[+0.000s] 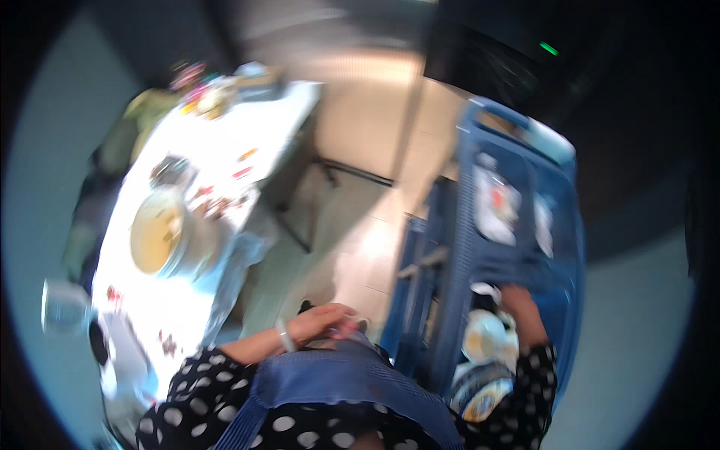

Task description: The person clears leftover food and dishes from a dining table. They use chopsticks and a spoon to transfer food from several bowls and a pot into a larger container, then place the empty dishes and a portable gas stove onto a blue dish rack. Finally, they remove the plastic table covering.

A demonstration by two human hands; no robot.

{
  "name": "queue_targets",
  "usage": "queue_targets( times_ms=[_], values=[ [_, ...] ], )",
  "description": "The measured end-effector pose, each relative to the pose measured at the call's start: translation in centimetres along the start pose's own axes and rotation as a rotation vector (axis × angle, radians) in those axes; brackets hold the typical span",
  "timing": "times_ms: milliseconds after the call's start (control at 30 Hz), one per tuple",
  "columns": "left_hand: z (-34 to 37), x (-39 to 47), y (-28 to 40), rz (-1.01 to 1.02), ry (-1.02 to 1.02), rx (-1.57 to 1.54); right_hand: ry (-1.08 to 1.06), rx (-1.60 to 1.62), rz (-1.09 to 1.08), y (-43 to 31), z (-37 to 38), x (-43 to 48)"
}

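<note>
My left hand, with a white band at the wrist, hangs in front of the blue apron. Its fingers are blurred, so I cannot tell whether they hold anything. My right hand reaches into the top tray of a blue plastic utility cart, its fingers hidden. Just left of it is a dark item with a white rim. A pale cup or bowl with yellowish contents stands nearer me, above a round tub. Farther up the tray lies a clear plastic package.
On my left, a white table holds a large plastic bucket of yellowish liquid, a dark-filled container and small scattered scraps. A box sits at its far end. Tiled floor separates table and cart.
</note>
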State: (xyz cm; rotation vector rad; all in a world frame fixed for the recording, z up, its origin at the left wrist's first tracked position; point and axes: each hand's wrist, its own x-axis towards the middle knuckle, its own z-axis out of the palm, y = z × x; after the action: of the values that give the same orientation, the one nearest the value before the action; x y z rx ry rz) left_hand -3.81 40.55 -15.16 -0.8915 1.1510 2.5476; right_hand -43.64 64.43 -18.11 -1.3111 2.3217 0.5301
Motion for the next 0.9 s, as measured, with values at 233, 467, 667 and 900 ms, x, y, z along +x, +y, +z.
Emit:
queue_targets(
  times_ms=[233, 467, 667, 900],
  values=[
    [-1.5, -1.8, -2.1, 0.032, 0.145, -0.029, -0.210, -0.100, 0.148, 2.0, 3.3, 0.3],
    [-4.3, -3.3, -3.8, 0.120, 0.218, -0.140, -0.341, -0.063, 0.054, -0.4, -0.3, -1.2],
    [-10.7, -7.8, -5.0, 0.416, 0.590, -0.362, -0.325, -0.178, 0.122, -4.2, -7.6, -3.1],
    [-22.1, -14.1, -3.6, 0.757, 1.191, -0.767, 0.322, 0.527, -0.193, -16.6, -17.3, -5.3]
  ],
)
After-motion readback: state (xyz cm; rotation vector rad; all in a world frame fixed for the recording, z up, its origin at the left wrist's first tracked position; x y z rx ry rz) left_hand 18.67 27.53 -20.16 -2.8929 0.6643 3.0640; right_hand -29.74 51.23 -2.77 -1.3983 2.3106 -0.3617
